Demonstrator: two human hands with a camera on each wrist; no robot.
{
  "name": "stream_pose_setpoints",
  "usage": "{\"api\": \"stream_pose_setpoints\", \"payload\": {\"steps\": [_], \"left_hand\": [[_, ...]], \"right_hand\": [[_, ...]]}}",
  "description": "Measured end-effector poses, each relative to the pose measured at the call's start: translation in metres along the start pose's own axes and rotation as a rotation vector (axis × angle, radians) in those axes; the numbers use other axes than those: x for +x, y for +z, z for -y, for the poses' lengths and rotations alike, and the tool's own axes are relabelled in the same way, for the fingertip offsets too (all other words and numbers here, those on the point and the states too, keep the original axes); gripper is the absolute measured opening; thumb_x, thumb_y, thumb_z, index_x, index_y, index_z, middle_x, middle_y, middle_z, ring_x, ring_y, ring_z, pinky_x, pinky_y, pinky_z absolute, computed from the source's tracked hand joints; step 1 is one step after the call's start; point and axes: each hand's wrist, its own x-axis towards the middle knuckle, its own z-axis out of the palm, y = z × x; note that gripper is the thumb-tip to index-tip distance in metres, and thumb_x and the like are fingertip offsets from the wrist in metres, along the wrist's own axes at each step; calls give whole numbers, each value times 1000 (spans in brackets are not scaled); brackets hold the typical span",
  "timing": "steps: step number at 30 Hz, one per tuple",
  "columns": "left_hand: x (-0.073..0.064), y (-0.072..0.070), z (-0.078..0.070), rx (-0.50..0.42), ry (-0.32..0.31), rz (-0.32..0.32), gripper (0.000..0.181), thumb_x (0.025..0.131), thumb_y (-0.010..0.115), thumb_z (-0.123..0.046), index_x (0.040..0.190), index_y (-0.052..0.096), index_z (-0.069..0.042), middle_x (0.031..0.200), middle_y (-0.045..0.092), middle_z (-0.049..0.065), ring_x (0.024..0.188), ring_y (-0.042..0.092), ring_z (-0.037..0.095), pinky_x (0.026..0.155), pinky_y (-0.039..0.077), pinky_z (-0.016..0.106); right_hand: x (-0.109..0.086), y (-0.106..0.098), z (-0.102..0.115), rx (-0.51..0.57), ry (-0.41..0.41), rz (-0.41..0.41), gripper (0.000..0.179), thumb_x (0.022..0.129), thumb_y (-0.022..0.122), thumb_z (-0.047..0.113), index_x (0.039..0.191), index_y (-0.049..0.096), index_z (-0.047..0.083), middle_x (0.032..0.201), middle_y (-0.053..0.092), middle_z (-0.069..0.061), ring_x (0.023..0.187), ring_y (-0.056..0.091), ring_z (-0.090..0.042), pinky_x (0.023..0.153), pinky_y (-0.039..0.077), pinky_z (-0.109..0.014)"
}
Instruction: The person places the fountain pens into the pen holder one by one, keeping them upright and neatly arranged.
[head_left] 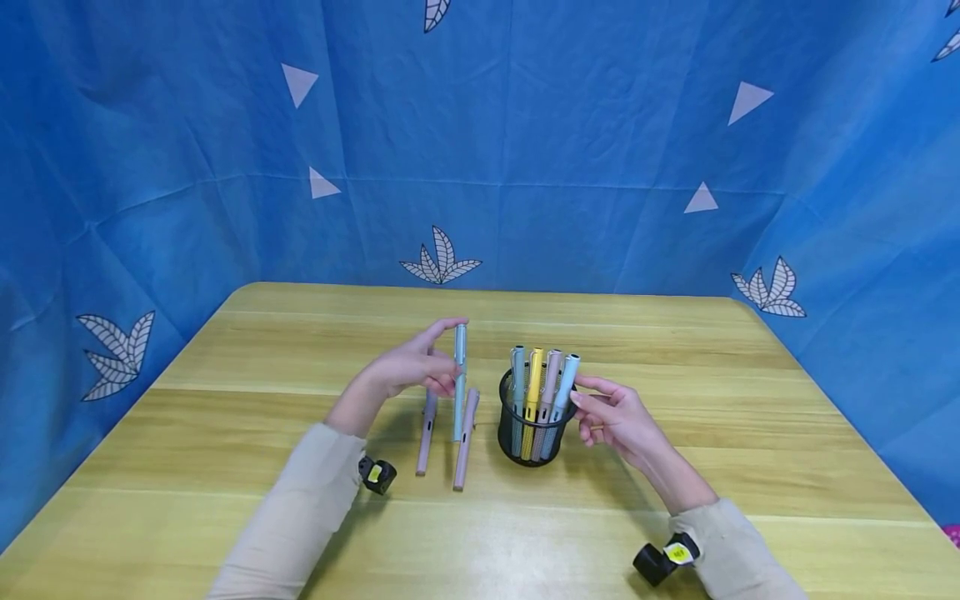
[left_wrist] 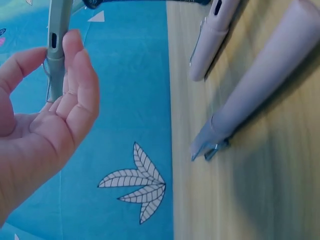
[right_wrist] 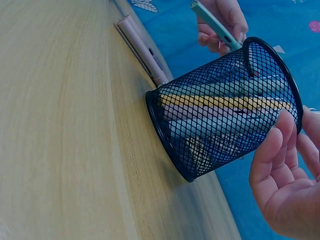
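Note:
My left hand (head_left: 422,363) pinches a light blue-green pen (head_left: 460,379), held upright with its clip end up beside the cup. In the left wrist view, the fingers and thumb close around this pen (left_wrist: 58,30) at its cap. Two pale purple pens (head_left: 466,437) lie on the table just under that hand. A black mesh pen cup (head_left: 530,450) stands to their right, holding a blue-green pen (head_left: 517,375), a yellow pen (head_left: 534,379), a purple pen (head_left: 551,375) and a light blue pen (head_left: 567,379). My right hand (head_left: 611,415) grips the cup's rim from the right.
The wooden table (head_left: 300,333) has rounded far corners. Behind it hangs a blue cloth (head_left: 570,150) printed with leaves and white triangles. Each sleeve cuff carries a small black wrist camera (head_left: 377,474).

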Motion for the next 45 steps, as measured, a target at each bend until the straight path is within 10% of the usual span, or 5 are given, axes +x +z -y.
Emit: {"api": "stream_pose_setpoints", "payload": {"steps": [9, 21, 30, 45], "left_hand": [[5, 9, 1, -49, 44, -6, 77, 78, 50, 4, 140, 14, -24, 75, 56, 16, 59, 57, 23, 71, 50, 46], [9, 24, -8, 7, 87, -71, 72, 77, 49, 3, 138, 17, -17, 72, 53, 13, 56, 52, 20, 60, 51, 31], [11, 28, -13, 15, 146, -68, 65, 86, 49, 6, 139, 19, -17, 78, 60, 19, 58, 57, 23, 67, 52, 44], [11, 34, -25, -51, 199, -254, 65, 84, 55, 9, 137, 32, -20, 85, 58, 20, 67, 62, 29, 68, 53, 43]], "right_hand": [[-1, 1, 0, 3, -2, 9, 53, 89, 54, 10, 132, 29, -9, 65, 57, -3, 48, 51, -11, 46, 46, -21], [-1, 0, 0, 6, -5, 14, 53, 89, 54, 10, 132, 29, -9, 66, 57, -4, 49, 52, -11, 46, 46, -21], [-1, -1, 0, 12, -2, 20, 55, 89, 54, 11, 133, 28, -8, 66, 58, -4, 49, 52, -11, 47, 46, -21], [-1, 0, 1, 3, 6, 12, 53, 90, 53, 10, 134, 28, -8, 66, 57, -4, 49, 51, -11, 46, 46, -21]]}}
